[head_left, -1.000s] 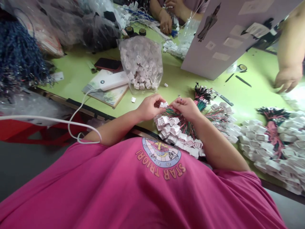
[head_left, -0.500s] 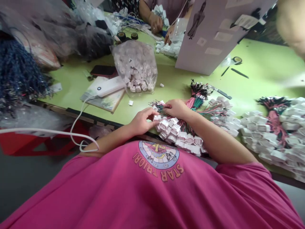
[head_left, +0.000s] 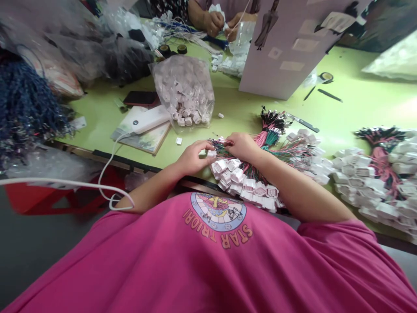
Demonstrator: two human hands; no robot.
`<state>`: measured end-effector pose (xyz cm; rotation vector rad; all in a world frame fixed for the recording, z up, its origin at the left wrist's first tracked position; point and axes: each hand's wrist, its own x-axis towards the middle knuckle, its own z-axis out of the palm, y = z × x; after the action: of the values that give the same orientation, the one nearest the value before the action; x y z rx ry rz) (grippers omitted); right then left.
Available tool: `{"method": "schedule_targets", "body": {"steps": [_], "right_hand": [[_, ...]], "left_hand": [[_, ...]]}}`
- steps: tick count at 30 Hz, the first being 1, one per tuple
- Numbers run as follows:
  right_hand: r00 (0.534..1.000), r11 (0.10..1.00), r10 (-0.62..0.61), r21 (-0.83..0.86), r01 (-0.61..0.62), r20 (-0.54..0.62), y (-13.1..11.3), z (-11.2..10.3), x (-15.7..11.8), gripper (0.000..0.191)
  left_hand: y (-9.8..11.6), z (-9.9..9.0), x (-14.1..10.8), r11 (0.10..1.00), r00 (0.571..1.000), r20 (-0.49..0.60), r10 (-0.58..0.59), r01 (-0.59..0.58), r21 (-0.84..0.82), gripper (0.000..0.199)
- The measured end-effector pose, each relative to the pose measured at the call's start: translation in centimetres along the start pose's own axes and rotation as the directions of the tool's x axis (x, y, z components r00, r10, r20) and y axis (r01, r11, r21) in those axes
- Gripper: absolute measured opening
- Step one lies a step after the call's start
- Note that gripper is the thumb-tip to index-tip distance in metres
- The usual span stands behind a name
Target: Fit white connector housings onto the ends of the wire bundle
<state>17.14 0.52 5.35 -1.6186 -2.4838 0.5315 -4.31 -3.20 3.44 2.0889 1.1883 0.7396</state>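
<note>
My left hand (head_left: 193, 159) pinches a small white plastic connector housing (head_left: 211, 153) between thumb and fingers at the table's near edge. Close beside it, my right hand (head_left: 243, 147) is closed on thin wires (head_left: 223, 150), whose tips point left. Which single wire the fingertips hold is too small to tell. Below both hands lies a heap of white connector housings (head_left: 235, 176) with wires running out of them. Behind my right hand is a bundle of pink and green wires (head_left: 265, 135) with black ends.
A clear bag of white housings (head_left: 185, 91) stands ahead, near a white power bank (head_left: 151, 119) on a booklet. Another wired bundle (head_left: 379, 163) lies right. A white board (head_left: 276, 56) stands upright. Across the table, another person's hands (head_left: 213, 22) handle white pieces. A utility knife (head_left: 306, 125) lies behind.
My left hand has shifted slightly up and left with the white connector housing, apart from the heap. My right hand has barely moved. Across the table, the other person's hands have come together.
</note>
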Motion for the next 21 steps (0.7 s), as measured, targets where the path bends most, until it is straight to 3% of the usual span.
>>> {"method": "schedule_targets", "body": {"steps": [3,7,10,13,15,17,21], "right_hand": [[0.999,0.991,-0.002,-0.131,0.008,0.047,-0.3,0.6,0.2,0.025],[0.999,0.992,-0.01,-0.121,0.015,0.04,-0.3,0.9,0.3,0.024],[0.998,0.999,-0.006,0.038,0.008,-0.059,0.1,0.2,-0.1,0.018],[0.995,0.954,0.029,0.3,0.001,-0.094,0.9,-0.9,-0.9,0.014],[0.995,0.887,0.011,0.461,0.036,-0.099,1.4,-1.4,-1.4,0.018],[0.994,0.821,-0.01,0.567,0.072,-0.111,1.6,-1.7,-1.8,0.025],[0.99,0.789,-0.012,0.607,0.096,-0.142,1.6,-1.5,-2.3,0.027]], "left_hand": [[0.2,0.1,-0.1,1.0,1.0,-0.011,-0.01,0.01,-0.001,0.032],[0.3,0.0,-0.3,1.0,1.0,-0.002,-0.009,0.009,0.005,0.031],[0.3,-0.2,-0.1,1.0,0.999,-0.037,0.007,-0.007,0.01,0.03],[0.5,-0.3,0.6,1.0,0.994,-0.112,0.0,0.002,0.011,0.028],[0.7,-0.1,1.3,0.995,0.992,-0.114,-0.048,0.038,-0.088,0.029],[0.7,0.3,2.2,0.951,0.992,-0.072,-0.105,0.079,-0.3,0.032],[0.6,1.5,3.4,0.756,0.989,-0.026,-0.148,0.097,-0.647,0.041]]}}
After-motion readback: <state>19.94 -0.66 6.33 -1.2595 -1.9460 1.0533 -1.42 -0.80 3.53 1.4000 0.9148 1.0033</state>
